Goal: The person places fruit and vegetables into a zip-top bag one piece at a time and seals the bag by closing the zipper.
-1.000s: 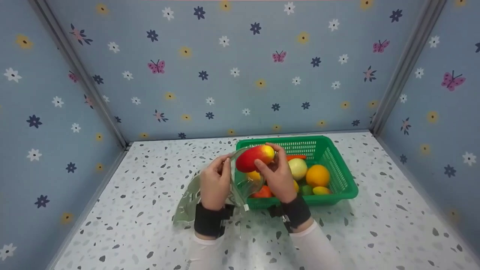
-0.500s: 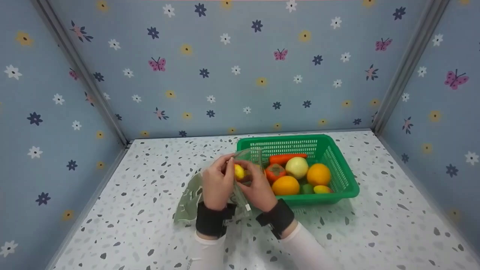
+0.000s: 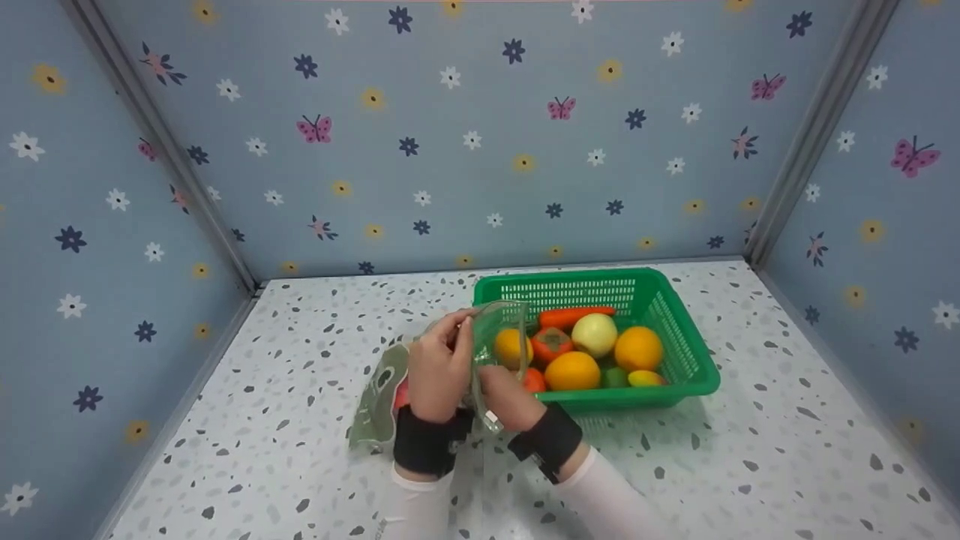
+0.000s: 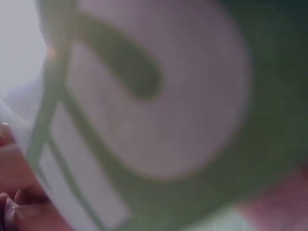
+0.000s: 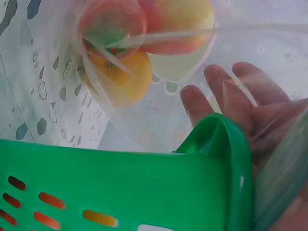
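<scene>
One bag, mouth pinched between the left fingers, spreads to their left; the right fingers, loosely parted, hold nothing I see. Should that pinch slip, the mouth might sag against the basket beyond them.

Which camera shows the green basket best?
The head view: nearly the whole green basket shows, fruit inside. The right wrist view shows only part, close up; the left wrist view, mostly blurred bag, none clearly.

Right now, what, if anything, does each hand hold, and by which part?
The left hand pinches the zip bag at its mouth's rim; the right hand, fingers loosely spread, holds nothing.
</scene>
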### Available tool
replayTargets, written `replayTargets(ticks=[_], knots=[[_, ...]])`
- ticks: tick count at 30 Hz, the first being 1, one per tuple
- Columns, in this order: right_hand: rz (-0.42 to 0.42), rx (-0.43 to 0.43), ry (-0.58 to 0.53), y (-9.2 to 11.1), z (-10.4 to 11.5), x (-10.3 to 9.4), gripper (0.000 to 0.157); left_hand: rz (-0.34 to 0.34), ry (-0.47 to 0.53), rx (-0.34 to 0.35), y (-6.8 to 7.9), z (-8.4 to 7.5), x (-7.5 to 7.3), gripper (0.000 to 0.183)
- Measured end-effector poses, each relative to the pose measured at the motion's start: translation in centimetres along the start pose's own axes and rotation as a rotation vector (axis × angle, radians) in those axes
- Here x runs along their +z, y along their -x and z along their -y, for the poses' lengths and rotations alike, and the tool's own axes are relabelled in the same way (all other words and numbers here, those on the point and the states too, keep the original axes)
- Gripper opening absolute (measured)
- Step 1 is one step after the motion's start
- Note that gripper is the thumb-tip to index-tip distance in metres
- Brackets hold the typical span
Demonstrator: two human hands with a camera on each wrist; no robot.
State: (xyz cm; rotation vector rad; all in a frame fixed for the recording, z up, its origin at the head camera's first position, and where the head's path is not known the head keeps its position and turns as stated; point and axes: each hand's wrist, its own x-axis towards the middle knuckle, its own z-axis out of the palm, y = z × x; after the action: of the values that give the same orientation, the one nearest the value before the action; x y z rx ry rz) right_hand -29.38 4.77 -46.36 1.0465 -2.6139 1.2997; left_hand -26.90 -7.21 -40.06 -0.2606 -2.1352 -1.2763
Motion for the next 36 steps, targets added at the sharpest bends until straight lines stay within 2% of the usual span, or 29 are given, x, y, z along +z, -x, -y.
replayTargets(ticks=[6,15,21,25,30,36], knots=[[-0.003,0.060,-0.035,-0.1,0.3,-0.2,0.012,-0.006,0.014,-0.006,0.0,0.0,-0.1,0.019],[-0.019,0.078,-0.093,-0.2,0.5,-0.5,0.014,-0.006,0.056,0.004,0.0,0.1,-0.3,0.020],[-0.063,0.084,-0.163,-0.1,0.5,-0.7,0.021,-0.010,0.050,-0.014,-0.1,0.2,-0.3,0.019],[-0.077,0.078,-0.159,-0.1,0.6,-1.0,0.026,-0.024,0.056,-0.009,-0.1,0.3,-0.4,0.019],[-0.131,0.035,-0.164,0.1,0.9,-2.1,0.020,-0.029,0.064,-0.011,-0.2,0.4,-0.6,0.020],[-0.206,0.020,-0.295,0.6,0.6,-4.5,0.018,-0.024,0.064,-0.040,-0.3,0.5,-0.7,0.020]])
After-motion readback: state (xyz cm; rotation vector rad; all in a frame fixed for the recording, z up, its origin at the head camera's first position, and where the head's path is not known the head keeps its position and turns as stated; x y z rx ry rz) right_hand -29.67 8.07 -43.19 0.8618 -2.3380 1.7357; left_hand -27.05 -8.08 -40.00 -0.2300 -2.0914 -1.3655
